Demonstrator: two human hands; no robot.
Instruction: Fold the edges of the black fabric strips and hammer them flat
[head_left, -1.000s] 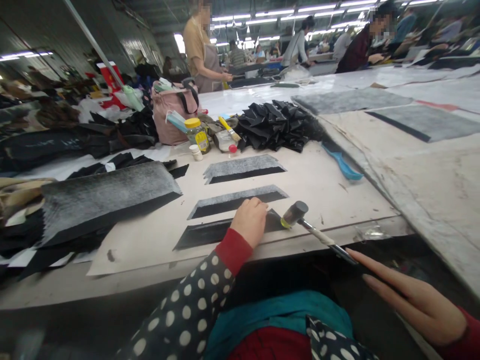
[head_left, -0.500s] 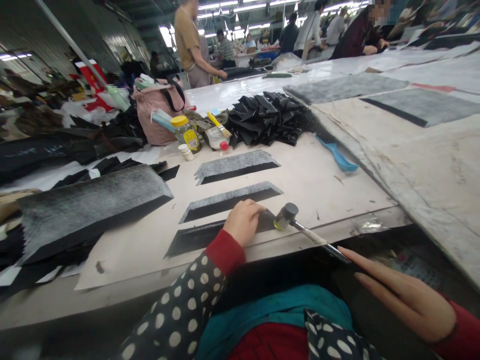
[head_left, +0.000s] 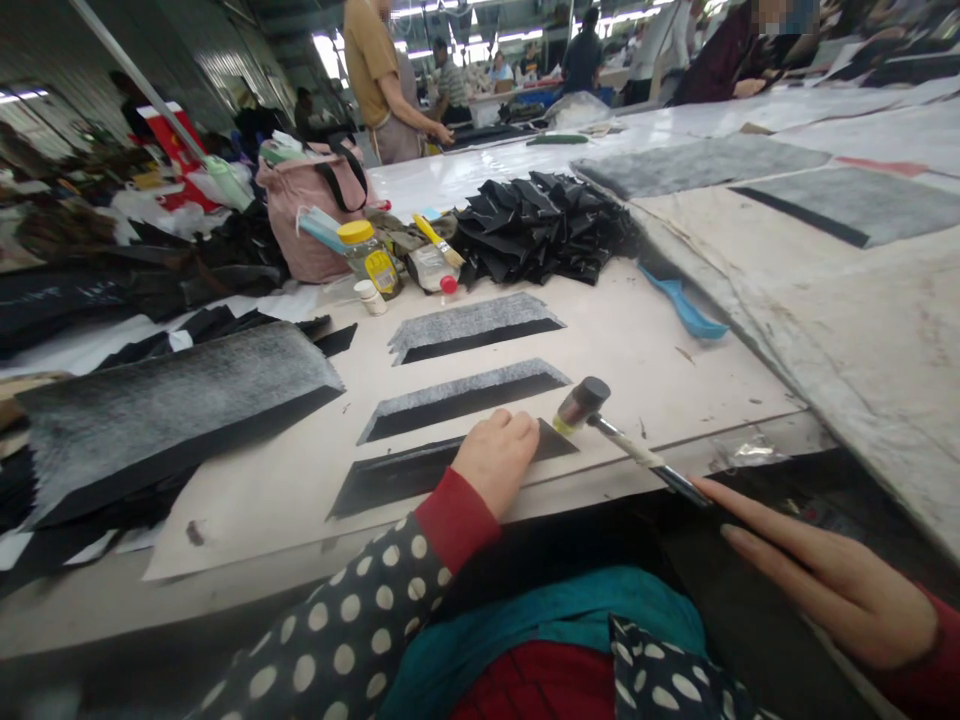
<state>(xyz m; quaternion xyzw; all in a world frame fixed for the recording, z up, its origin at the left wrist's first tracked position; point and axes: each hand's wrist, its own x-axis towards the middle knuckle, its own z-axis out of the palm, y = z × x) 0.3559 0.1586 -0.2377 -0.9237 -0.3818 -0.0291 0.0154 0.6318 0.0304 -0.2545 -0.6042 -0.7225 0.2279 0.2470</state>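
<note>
My right hand [head_left: 832, 575] grips the handle of a mallet [head_left: 586, 402] with a dark head and a yellowish striking face. The mallet's head hovers just above or touches the right end of a black strip [head_left: 409, 470]; I cannot tell which. Bent fingers of my left hand [head_left: 499, 455] press together on that same strip, left of the mallet, covering part of it. Beyond it lies a second strip [head_left: 465, 398], grey and fuzzy with a black band. A similar third strip [head_left: 476, 328] is farther back.
A pile of black pieces [head_left: 540, 225] stands at the back, near a yellow-lidded jar [head_left: 369, 262], a yellow brush [head_left: 439, 240] and a pink bag [head_left: 311, 210]. A blue scoop-like tool [head_left: 686, 305] lies right. Larger grey-black panels [head_left: 180, 410] are stacked left. Other people work beyond.
The mallet's head has risen slightly and shifted right. My left hand has slid a little, its index finger now drawn in rather than stretched toward the mallet. The view has shifted slightly.
</note>
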